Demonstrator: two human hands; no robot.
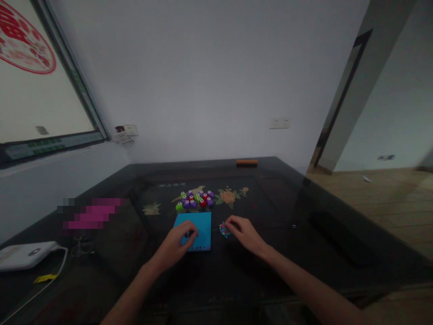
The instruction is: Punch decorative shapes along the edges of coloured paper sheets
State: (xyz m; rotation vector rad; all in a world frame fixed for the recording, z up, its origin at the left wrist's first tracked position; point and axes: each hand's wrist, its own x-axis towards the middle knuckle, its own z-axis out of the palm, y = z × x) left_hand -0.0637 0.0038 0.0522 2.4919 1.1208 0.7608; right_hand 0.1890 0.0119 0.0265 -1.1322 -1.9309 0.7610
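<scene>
My left hand [181, 237] is over a flat blue square [203, 228] with small dark marks along its near edge. Its fingers are curled towards the thumb, and whatever they may hold is too small to make out. To the right, my right hand [246, 232] has its thumb and fingertips drawn together at a small pile of tiny multicoloured pieces [223, 230]. I cannot see whether a piece is between those fingertips. Just beyond the blue square lies a cluster of green, purple and red balls [192, 203], each with a white eye-like spot.
The dark glossy table [277, 207] has flower pictures on its top. An orange-brown bar [246, 162] lies at the far edge. On the left are a white device [29, 255] with a cable and a blurred magenta patch [93, 214]. A dark flat shape [341, 237] is on the right.
</scene>
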